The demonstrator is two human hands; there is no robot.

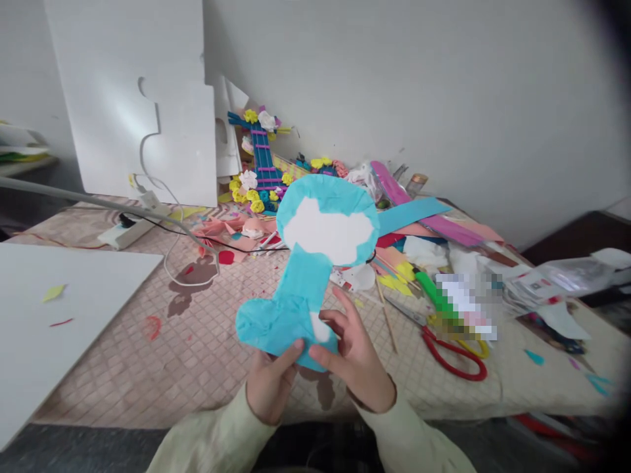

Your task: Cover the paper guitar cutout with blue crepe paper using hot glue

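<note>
Head camera: the cut-out shape (305,276) is held up over the bench (197,341), close to the person. Blue paper covers most of it. I think one big white patch (328,236) on the round top and a small one lower down are left bare. The left hand (269,384) and right hand (357,361) each have a grip pinched shut on its bottom end.

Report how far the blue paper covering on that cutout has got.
Done: turquoise paper covers the cutout along its stem, its foot and the rim of its round head. In hand: the left hand and right hand grip the foot beside a small white gap. Left, as it looks: that gap and the big white patch in the head are bare.
</note>
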